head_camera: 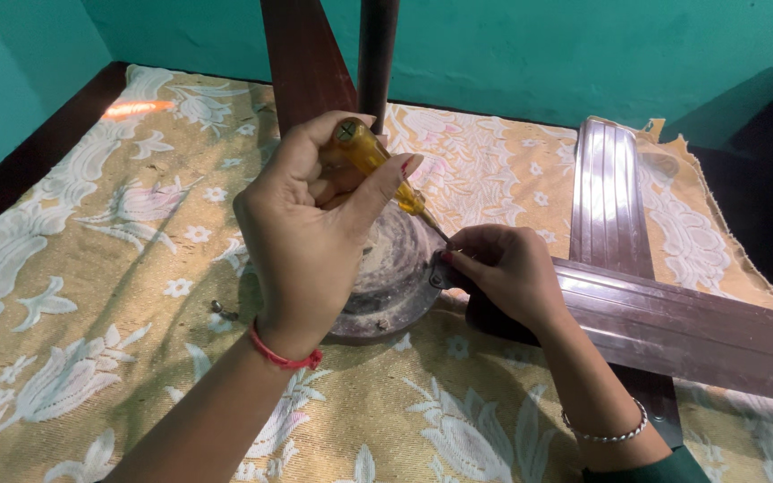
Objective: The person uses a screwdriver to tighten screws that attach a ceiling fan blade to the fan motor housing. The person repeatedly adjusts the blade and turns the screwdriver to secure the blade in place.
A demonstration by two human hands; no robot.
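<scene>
Left hand (301, 233) is gripping the yellow screwdriver (373, 161), fingers closed around its handle, tip pointing toward four o'clock; my right hand (503, 268) is pinching the fan blade (673, 326) bracket beside the dusty motor hub (391, 268).

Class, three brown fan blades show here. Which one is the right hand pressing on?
The blade running off to the right edge: the right hand rests on its inner end. The other two lie untouched.

The fan motor hub (395, 268) lies on the bedspread (91, 295). Two fan blades (615, 192) lie crossed at its right. A screw (219, 309) lies just left of it.
</scene>
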